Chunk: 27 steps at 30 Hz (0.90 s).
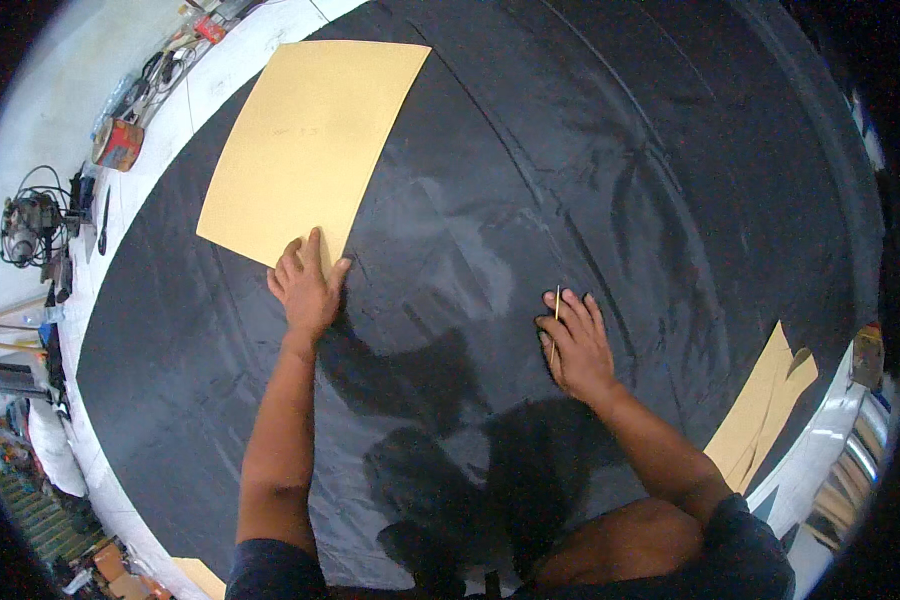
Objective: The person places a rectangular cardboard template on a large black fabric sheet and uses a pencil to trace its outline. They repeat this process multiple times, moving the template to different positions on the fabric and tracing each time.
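A large yellow sheet of card or stiff paper (310,140) lies flat on black, slightly creased sheet material (450,250). My left hand (310,290) rests on the sheet's near edge, fingers spread, the index finger on the card and the thumb by its corner. Farther right, my right hand (578,345) lies low over the black material. Between its thumb and fingers it pinches a thin, light-coloured pencil-like stick (556,310), which points away from me. Whether the stick's tip touches the material cannot be made out.
Narrow yellow cut pieces (760,410) lie at the right edge of the black material, and another yellow piece (198,575) at the near left. Along the left stand a red tin (118,143), a corded machine (32,228) and a dark long-handled tool (104,220).
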Available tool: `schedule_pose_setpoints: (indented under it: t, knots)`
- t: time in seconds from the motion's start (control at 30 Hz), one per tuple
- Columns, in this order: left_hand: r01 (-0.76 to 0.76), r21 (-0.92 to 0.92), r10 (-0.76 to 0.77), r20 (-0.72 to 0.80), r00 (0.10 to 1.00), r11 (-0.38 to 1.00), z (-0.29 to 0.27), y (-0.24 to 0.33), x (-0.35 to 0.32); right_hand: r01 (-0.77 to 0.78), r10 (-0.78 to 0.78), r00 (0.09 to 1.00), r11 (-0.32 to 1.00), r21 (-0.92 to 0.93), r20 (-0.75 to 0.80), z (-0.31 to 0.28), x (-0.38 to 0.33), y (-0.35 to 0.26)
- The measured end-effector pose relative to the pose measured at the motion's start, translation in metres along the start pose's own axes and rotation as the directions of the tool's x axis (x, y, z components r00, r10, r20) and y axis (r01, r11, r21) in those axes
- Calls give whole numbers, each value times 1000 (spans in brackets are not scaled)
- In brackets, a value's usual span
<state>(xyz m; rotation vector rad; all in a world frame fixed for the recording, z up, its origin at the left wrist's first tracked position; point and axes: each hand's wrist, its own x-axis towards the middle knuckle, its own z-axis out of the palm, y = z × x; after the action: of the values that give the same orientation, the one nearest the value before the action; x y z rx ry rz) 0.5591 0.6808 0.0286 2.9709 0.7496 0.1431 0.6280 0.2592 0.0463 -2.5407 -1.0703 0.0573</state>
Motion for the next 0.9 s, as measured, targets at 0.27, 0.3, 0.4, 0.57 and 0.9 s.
schedule_pose_setpoints:
  t: [0.27, 0.3, 0.4, 0.57, 0.9]
  knots:
    - [67, 127, -86, 150, 985, 990, -23, -90, 7, -6, 6, 1000, 1000, -11, 4, 4, -3, 2]
    - [85, 182, -112, 144, 983, 980, -29, -96, 10, -8, 8, 1000, 1000, -10, 6, 1, -2, 0]
    - [256, 300, -279, 38, 959, 919, -44, -106, 17, -23, 23, 999, 1000, -1, 23, 0, 0, -1]
    - [189, 168, -215, 154, 964, 968, -112, -121, 20, -10, 9, 1000, 999, 34, 26, 2, 0, -1]
    - [231, 244, -319, 436, 842, 942, -344, -180, -132, 14, -14, 1000, 999, 36, -5, 13, 2, 0]
